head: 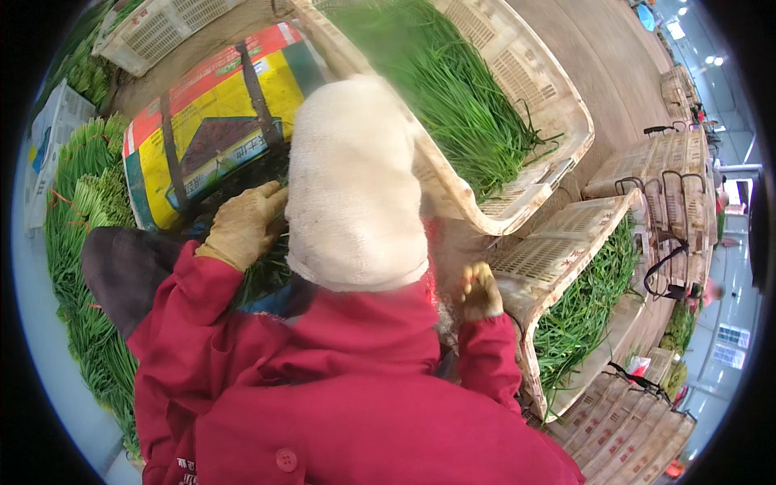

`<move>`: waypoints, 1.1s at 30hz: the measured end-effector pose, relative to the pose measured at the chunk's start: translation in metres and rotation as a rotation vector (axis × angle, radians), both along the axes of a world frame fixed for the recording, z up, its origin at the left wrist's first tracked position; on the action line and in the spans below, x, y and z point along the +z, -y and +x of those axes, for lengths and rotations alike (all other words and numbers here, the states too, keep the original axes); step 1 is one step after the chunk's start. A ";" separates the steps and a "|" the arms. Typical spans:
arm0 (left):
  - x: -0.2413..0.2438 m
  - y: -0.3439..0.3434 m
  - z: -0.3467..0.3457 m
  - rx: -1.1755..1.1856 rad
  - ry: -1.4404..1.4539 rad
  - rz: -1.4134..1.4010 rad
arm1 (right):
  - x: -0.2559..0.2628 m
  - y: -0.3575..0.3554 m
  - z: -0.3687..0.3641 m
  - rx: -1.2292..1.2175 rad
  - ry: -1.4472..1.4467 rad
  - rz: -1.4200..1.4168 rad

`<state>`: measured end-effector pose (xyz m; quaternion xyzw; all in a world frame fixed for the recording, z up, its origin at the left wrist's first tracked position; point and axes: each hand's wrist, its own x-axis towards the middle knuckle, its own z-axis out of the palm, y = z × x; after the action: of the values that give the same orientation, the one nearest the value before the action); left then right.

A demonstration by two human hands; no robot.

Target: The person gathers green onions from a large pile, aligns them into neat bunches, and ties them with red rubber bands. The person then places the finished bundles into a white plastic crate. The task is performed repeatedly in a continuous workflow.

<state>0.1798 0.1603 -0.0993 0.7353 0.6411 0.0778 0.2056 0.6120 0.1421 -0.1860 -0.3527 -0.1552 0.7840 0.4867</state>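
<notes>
My left hand (245, 224), in a dirty yellowish glove, is bent over loose green leaves (270, 270) beside a strapped, printed yellow-and-red sack (212, 124). Its fingertips are partly hidden, so I cannot tell whether it grips anything. My right hand (482, 291), gloved and stained, is raised to the right with its fingers curled. Whether something lies inside those fingers is not visible. Next to it is the side of a tipped plastic crate (539, 254) with long green leaves. Between the hands, a white towelling cover (357, 182) above red clothing (364, 327) blocks the middle of the view.
A large dirty white crate (521, 79) with long green leaves (454, 97) stands ahead. Bundled greens (97, 200) are piled at left. Stacked crates (661, 170) with metal handles line the right, and more (624, 424) stand at lower right. Another crate (163, 30) is at upper left.
</notes>
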 end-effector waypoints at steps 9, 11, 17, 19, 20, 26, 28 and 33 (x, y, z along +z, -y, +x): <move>-0.012 0.011 -0.007 0.012 -0.098 0.015 | 0.175 -0.080 -0.095 0.206 0.459 0.581; -0.016 0.014 -0.009 0.044 -0.079 0.001 | 0.209 -0.107 -0.144 0.288 0.544 0.688; -0.031 0.017 -0.015 0.102 -0.101 -0.090 | 0.231 -0.187 -0.310 0.834 0.842 0.864; -0.019 0.014 -0.018 0.099 -0.074 -0.129 | 0.186 -0.219 -0.360 0.961 0.895 0.976; -0.019 0.015 -0.019 0.101 -0.056 -0.112 | 0.175 -0.219 -0.382 0.983 0.948 0.919; -0.043 0.018 -0.025 0.113 0.015 -0.067 | 0.108 -0.196 -0.486 1.213 1.087 1.001; -0.041 0.017 -0.025 0.116 0.042 -0.039 | 0.097 -0.185 -0.510 1.247 0.996 0.901; -0.037 0.012 -0.031 0.115 0.034 -0.003 | 0.087 -0.178 -0.541 0.985 0.935 1.124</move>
<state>0.1488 0.1479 -0.1366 0.6954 0.6789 0.1012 0.2129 0.0711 0.3196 -0.0989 -0.2387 -0.8357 0.4879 0.0814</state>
